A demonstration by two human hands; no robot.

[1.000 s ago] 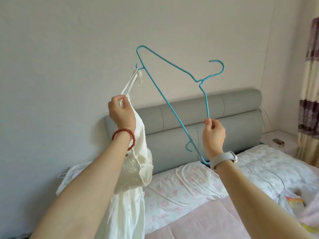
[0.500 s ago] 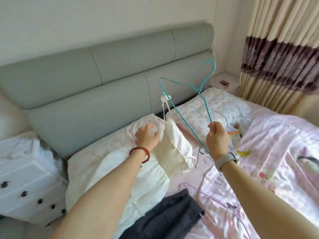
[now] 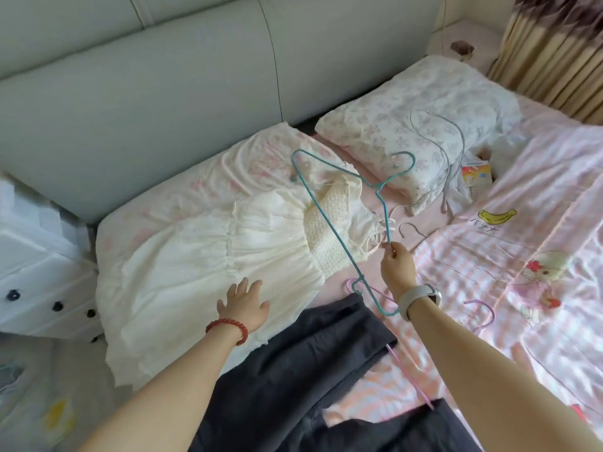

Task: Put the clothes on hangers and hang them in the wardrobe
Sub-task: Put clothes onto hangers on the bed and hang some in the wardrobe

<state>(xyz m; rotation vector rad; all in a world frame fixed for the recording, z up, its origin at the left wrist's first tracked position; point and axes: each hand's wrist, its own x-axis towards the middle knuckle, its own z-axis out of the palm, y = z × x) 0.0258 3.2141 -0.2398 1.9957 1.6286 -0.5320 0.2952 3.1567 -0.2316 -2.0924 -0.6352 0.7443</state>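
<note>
Pinching blue hanger [image 3: 329, 223] by its side wire, R hand [image 3: 396, 267] holds it tilted above white dress [image 3: 228, 256], which lies flat on bed [image 3: 489, 256]. L hand [image 3: 244, 305] rests fingers-spread on dress hem; dark garment [image 3: 293, 370] beside.

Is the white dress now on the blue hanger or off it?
Off: the white dress lies spread on the bed, and the right hand holds the blue hanger above it.

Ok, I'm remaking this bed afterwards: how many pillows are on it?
2: the left pillow lies partly under the white dress; the right pillow lies beside it, nearer the curtain. Others may be out of frame.
</note>
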